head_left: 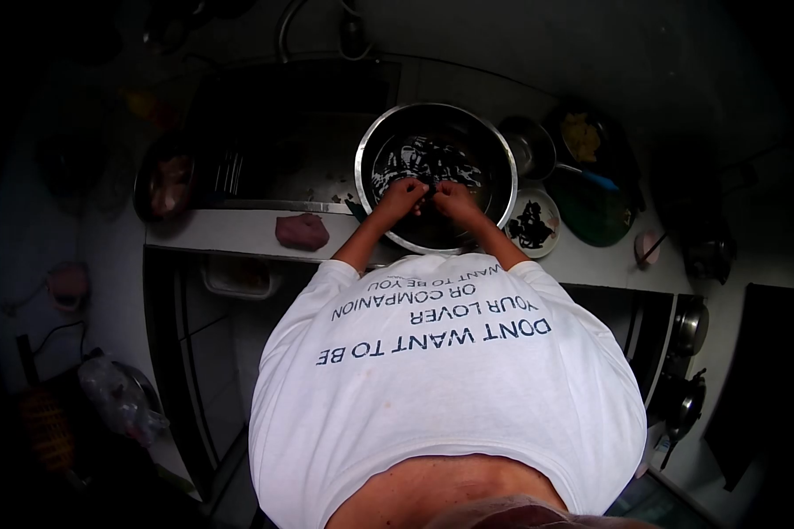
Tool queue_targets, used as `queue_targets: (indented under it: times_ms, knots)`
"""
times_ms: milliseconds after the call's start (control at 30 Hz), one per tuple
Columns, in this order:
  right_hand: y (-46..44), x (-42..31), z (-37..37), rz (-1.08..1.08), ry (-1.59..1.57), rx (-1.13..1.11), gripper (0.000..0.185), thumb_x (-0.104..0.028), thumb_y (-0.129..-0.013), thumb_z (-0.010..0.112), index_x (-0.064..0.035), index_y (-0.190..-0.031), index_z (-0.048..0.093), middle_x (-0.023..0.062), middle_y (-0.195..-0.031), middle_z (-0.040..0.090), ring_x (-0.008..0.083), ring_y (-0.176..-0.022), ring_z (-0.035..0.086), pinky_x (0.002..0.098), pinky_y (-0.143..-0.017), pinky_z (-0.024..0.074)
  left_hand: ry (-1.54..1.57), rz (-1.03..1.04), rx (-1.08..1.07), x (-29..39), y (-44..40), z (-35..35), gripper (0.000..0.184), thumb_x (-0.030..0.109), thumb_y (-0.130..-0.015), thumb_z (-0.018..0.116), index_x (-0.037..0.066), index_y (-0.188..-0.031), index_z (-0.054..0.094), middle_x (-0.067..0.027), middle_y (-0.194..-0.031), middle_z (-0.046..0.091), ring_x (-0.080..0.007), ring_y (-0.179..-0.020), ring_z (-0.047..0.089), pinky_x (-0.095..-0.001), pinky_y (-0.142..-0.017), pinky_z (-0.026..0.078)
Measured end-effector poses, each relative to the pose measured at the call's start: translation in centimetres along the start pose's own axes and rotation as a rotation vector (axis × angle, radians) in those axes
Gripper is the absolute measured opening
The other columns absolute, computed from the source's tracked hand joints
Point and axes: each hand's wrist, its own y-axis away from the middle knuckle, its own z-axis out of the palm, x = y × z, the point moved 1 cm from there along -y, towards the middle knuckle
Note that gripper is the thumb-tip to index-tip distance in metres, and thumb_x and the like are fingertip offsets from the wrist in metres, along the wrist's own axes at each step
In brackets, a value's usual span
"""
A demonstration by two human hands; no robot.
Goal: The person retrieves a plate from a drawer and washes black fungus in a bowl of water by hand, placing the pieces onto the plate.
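Though dim — hands over basin

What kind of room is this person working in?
It looks like a kitchen, though the picture is dark. A wide metal basin sits beside a plate of dark pieces, and metal pans show at the right.

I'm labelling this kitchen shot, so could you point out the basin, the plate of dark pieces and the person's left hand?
Basin [359, 172]: head view, left side of the rim.
Plate [531, 195]: head view, bare upper part.
Left hand [402, 197]: head view, back of the hand.
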Motion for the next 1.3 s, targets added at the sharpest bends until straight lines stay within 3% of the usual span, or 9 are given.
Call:
queue_targets:
  times_ms: [133, 267, 400, 467, 600, 667, 767, 1000, 1300]
  knots:
    - [-0.5, 1.2, -0.3, -0.24, 0.395, 0.126, 0.01, -0.011, -0.072, 0.053, -0.0025, -0.074, 0.058, 0.0074, -0.061, 0.056, 0.0144, -0.055, 0.053, 0.0287, -0.051, 0.0414, -0.051, 0.015, 0.007, -0.4, -0.1, 0.3, 0.019, 0.019, -0.082, 0.056, 0.001, -0.076, 0.056, -0.0028, -0.061, 0.053, -0.0099, -0.048, 0.05, -0.0237, -0.044, 0.046]
    - [-0.4, 1.5, -0.8, -0.234, 0.565, 0.264, 0.015, -0.014, -0.071, 0.057, -0.0037, -0.08, 0.062, 0.0148, -0.074, 0.061, 0.0259, -0.069, 0.061, 0.0343, -0.062, 0.0464, -0.054, -0.057, 0.103, -1.0, -0.8, 0.0, 0.019, 0.019, -0.082, 0.056, 0.002, -0.075, 0.056, -0.0022, -0.059, 0.052, -0.0084, -0.047, 0.049, -0.022, -0.044, 0.045]
    - [-0.7, 3.2, -2.8, -0.157, 0.733, 0.345, 0.017, -0.018, -0.071, 0.061, -0.0054, -0.082, 0.062, 0.0171, -0.081, 0.062, 0.0322, -0.077, 0.06, 0.0391, -0.068, 0.0474, -0.529, 0.077, 0.344, -7.0, -4.2, -1.9, 0.014, 0.015, -0.075, 0.058, 0.001, -0.077, 0.06, -0.0174, -0.075, 0.062, -0.0309, -0.063, 0.061, -0.0378, -0.058, 0.05]
    - [-0.1, 2.8, -3.2, -0.102, 0.867, 0.369, 0.015, -0.017, -0.072, 0.059, -0.0064, -0.082, 0.063, 0.0192, -0.082, 0.061, 0.0342, -0.077, 0.06, 0.0411, -0.068, 0.0477, -0.868, 0.051, 0.284, -6.2, -3.3, -1.0, 0.014, 0.014, -0.072, 0.057, 0.001, -0.077, 0.061, -0.0204, -0.08, 0.061, -0.0347, -0.073, 0.06, -0.0415, -0.066, 0.049]
    - [-0.9, 5.2, -1.9, -0.304, 0.772, -0.041, 0.02, -0.017, -0.071, 0.062, -0.0067, -0.088, 0.062, 0.0152, -0.08, 0.062, 0.0284, -0.075, 0.06, 0.037, -0.068, 0.0476, -1.059, -0.044, 0.103, -4.8, -2.2, 0.4, 0.015, 0.013, -0.07, 0.057, 0.002, -0.078, 0.062, -0.0207, -0.08, 0.061, -0.0352, -0.082, 0.059, -0.0441, -0.072, 0.047]
    - [-0.3, 3.0, -1.2, -0.19, 0.447, -0.003, 0.016, -0.015, -0.075, 0.059, -0.0049, -0.087, 0.061, 0.0096, -0.073, 0.061, 0.0174, -0.067, 0.06, 0.0304, -0.06, 0.0471, -0.866, 0.067, 0.064, -4.7, -3.0, 0.1, 0.018, 0.02, -0.073, 0.06, 0.002, -0.075, 0.06, -0.0166, -0.072, 0.06, -0.0288, -0.069, 0.059, -0.0385, -0.062, 0.047]
    - [0.2, 1.9, -0.7, 0.036, -0.062, 0.093, 0.017, -0.017, -0.081, 0.057, -0.0018, -0.088, 0.059, 0.0039, -0.07, 0.06, 0.01, -0.061, 0.059, 0.0224, -0.051, 0.045, -0.293, -0.085, 0.035, -2.2, -1.7, 0.2, 0.026, 0.025, -0.081, 0.059, 0.004, -0.066, 0.055, -0.0031, -0.057, 0.052, -0.0086, -0.048, 0.049, -0.0237, -0.042, 0.04]
    - [1.5, -1.2, -0.3, -0.002, -0.186, -0.001, 0.028, -0.021, -0.081, 0.06, -0.0019, -0.101, 0.056, 0.0045, -0.081, 0.06, 0.01, -0.069, 0.057, 0.0205, -0.056, 0.0456, -0.025, -0.13, -0.043, -0.2, -0.8, 0.7, 0.023, 0.026, -0.086, 0.052, 0.004, -0.079, 0.056, -0.0017, -0.067, 0.054, -0.0085, -0.054, 0.048, -0.0217, -0.047, 0.041]
    - [0.9, -0.7, -0.5, -0.003, -0.293, 0.055, 0.02, -0.014, -0.08, 0.059, -0.0005, -0.095, 0.055, 0.0029, -0.074, 0.058, 0.0084, -0.061, 0.055, 0.0193, -0.051, 0.0423, 0.207, -0.07, -0.1, 0.5, 0.0, 0.1, 0.019, 0.024, -0.084, 0.054, 0.005, -0.082, 0.055, -0.0009, -0.068, 0.051, -0.0085, -0.056, 0.047, -0.0221, -0.05, 0.041]
